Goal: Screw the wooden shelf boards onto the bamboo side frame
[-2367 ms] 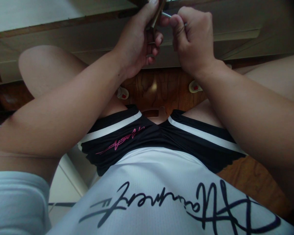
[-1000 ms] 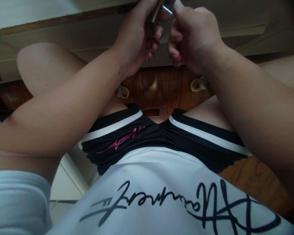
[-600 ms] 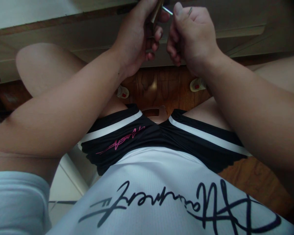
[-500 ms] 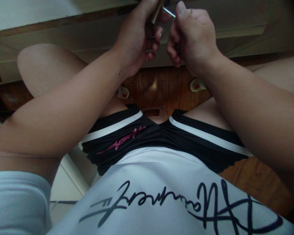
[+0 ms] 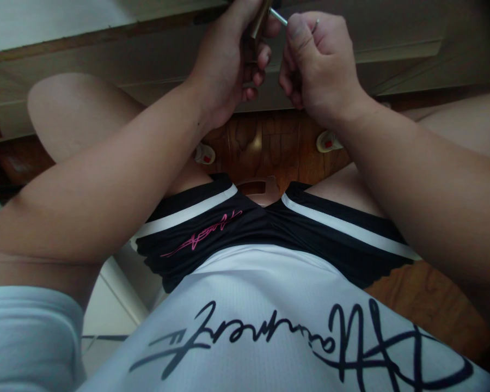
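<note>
My left hand (image 5: 224,76), at the top of the view, is closed around a narrow brown-gold piece with a metallic sheen (image 5: 260,23). Its upper part runs out of the picture, so its kind does not show. Just to the right, my right hand (image 5: 324,62) pinches a thin silvery rod (image 5: 278,16) between thumb and fingers. The rod's far end meets the brown-gold piece. A short, thin metal end (image 5: 317,24) sticks up behind the right thumb; whether it belongs to the same rod is hidden by the hand.
A pale panel with a brown edge (image 5: 147,34) spans the area beyond my knees. Below my hands lies a brown wooden floor (image 5: 265,130). A pinkish-brown stool edge with a slot (image 5: 271,188) shows between my thighs, in black shorts (image 5: 265,228).
My right hand has turned slightly and shifted a little to the left, its thumb lower on the rod. The thin end behind the thumb shows more clearly. My left hand stays nearly still.
</note>
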A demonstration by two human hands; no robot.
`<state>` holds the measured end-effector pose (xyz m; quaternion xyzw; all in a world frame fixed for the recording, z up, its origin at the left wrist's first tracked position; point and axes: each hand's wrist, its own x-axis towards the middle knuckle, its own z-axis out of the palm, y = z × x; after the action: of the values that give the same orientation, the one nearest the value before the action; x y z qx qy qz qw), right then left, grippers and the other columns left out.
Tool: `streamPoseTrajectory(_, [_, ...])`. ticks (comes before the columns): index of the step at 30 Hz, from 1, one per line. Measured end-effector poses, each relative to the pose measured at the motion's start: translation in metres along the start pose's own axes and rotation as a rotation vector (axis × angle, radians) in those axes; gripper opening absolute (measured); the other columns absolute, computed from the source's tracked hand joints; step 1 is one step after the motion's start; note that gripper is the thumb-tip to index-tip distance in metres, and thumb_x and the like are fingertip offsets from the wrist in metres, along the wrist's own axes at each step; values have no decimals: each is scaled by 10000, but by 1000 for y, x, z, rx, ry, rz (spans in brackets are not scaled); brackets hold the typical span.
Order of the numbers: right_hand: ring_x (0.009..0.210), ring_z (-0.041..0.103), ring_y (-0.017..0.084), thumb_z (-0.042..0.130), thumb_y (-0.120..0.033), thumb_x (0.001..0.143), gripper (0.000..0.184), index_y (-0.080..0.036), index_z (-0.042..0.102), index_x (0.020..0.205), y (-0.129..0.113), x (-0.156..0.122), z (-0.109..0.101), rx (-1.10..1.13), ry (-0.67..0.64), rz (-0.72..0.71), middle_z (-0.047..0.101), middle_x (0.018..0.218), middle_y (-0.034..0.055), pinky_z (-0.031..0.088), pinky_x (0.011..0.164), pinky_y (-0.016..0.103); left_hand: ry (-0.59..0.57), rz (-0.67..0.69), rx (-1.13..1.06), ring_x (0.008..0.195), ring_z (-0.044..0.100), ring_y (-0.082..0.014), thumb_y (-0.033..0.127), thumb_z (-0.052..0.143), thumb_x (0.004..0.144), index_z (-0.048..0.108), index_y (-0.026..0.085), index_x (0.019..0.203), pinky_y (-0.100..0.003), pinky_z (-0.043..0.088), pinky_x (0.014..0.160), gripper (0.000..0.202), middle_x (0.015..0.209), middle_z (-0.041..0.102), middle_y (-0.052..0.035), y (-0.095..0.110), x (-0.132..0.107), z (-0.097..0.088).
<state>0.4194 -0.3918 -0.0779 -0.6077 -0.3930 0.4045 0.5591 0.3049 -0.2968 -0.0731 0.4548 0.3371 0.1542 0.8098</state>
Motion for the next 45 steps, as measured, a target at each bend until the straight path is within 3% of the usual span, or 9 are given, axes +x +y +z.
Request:
streamPoseTrajectory(4, [419,427,113,441,-267,1013,375,-242,413,640,4,-1,-3,-105,-20,-81,366,536,-42,245,427,292,-46,-27,-84,424,385,-88,680,585,792,596,216,707,-227,173,388,472,563,478,11,-2,2,-1])
streamPoseTrajectory(7, [458,444,116,462,-436,1016,405,-245,411,663,9,0,-7,-286,-16,-173,403,561,-36,255,465,304,-45,-41,-54,438,393,-94,683,561,810,610,209,708,-223,216,383,488,582,473,3,0,1,-2])
streamPoseTrajectory(11, [510,438,129,336,-633,983,491,-241,460,714,14,2,-12,-515,57,-320,426,584,-28,286,526,319,-48,-42,22,474,406,-98,674,525,833,637,189,781,-221,279,398,500,616,473,5,4,-1,-3])
streamPoseTrajectory(21, [551,459,146,309,-548,1028,429,-250,518,799,17,4,-18,-643,74,-367,435,614,-21,334,592,340,-66,-43,35,504,387,-101,643,517,842,636,203,790,-215,284,423,459,623,466,10,4,-1,-4])
streamPoseTrajectory(33, [560,475,193,291,-609,999,433,-298,458,747,14,5,-19,-685,77,-316,434,601,3,298,592,386,-92,-17,48,496,401,-103,673,520,838,638,196,802,-229,257,436,493,647,461,-1,3,0,-7])
streamPoseTrajectory(45, [532,453,147,335,-533,1029,418,-249,534,793,16,3,-17,-624,81,-365,431,594,-23,317,580,339,-46,-33,24,477,389,-111,671,546,808,647,211,752,-244,254,420,474,615,464,0,4,-1,-3])
